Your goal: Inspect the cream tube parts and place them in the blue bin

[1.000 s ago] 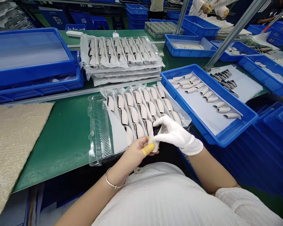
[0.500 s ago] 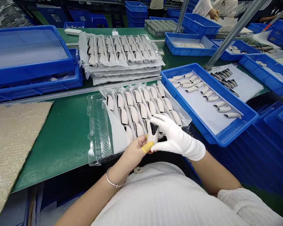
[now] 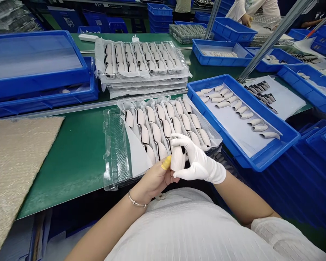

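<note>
While ribbed shell (image 3: pixel 177 159) is held | left grip (image 3: pixel 158 177) pinches its left edge | right grip (image 3: pixel 197 162), its ends

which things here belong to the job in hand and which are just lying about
Likely in the job:
cream ribbed curved piece between left hand and right hand
clear plastic tray of similar pieces
blue rectangular plastic bin beside it

Probably aside:
flat tan sheet
long white object

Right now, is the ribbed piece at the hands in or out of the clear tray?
Out: the ribbed piece is held up between the left hand and gloved right hand.
</note>
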The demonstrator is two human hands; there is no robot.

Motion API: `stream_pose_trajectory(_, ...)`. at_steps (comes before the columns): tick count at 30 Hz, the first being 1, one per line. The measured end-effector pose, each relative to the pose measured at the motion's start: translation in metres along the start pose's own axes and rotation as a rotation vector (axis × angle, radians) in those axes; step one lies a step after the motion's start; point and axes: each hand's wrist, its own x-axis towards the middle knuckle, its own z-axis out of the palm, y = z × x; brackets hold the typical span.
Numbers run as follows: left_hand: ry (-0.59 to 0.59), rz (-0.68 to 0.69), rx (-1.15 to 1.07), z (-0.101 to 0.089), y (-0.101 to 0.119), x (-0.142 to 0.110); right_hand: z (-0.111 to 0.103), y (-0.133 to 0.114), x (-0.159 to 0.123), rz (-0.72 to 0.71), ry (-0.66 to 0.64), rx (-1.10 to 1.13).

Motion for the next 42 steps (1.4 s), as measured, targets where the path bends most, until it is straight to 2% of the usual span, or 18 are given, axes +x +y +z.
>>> stream_pose_trajectory(6,-0.085,-0.008,-0.146,-0.005,-0.008,0.004,0.007,0.004,-0.005,0.022,-0.066,0.13)
stream_pose_trajectory(11,-0.053,0.032,-0.225,-0.007,-0.006,0.003,0.01,0.005,-0.01,0.016,-0.034,0.176)
stream_pose_trajectory(15,-0.036,0.075,-0.249,-0.005,-0.005,0.003,0.009,0.0,-0.008,0.076,0.004,0.207)
stream_pose_trajectory(18,-0.063,0.039,-0.256,-0.003,-0.006,0.002,0.007,-0.003,-0.002,0.147,0.081,0.3)
stream_pose_trajectory(21,-0.091,-0.005,-0.224,-0.003,-0.008,0.0,0.005,-0.001,0.007,0.236,0.211,0.421)
stream_pose_trajectory(25,-0.035,-0.01,-0.18,-0.004,-0.01,-0.001,0.001,0.008,0.015,0.404,0.418,0.426)
stream_pose_trajectory(26,-0.015,-0.004,-0.172,-0.004,-0.01,-0.001,0.001,0.009,0.014,0.443,0.421,0.391)
stream_pose_trajectory(28,0.02,0.017,-0.158,-0.003,-0.009,-0.001,0.0,0.007,0.01,0.48,0.343,0.275)
stream_pose_trajectory(31,0.07,0.065,-0.152,0.0,-0.007,-0.001,0.002,-0.003,0.0,0.378,0.18,0.015)
stream_pose_trajectory(33,0.089,0.077,-0.146,0.002,-0.006,-0.001,0.004,-0.008,-0.003,0.304,0.158,-0.086)
stream_pose_trajectory(35,0.083,0.065,-0.122,0.003,-0.006,-0.001,0.006,-0.01,-0.002,0.319,0.199,-0.056)
stream_pose_trajectory(38,0.06,0.034,-0.087,0.003,-0.008,-0.002,0.006,-0.006,0.004,0.433,0.263,0.133)
stream_pose_trajectory(42,0.031,0.006,-0.086,-0.001,-0.011,-0.002,0.003,-0.001,0.01,0.529,0.273,0.296)
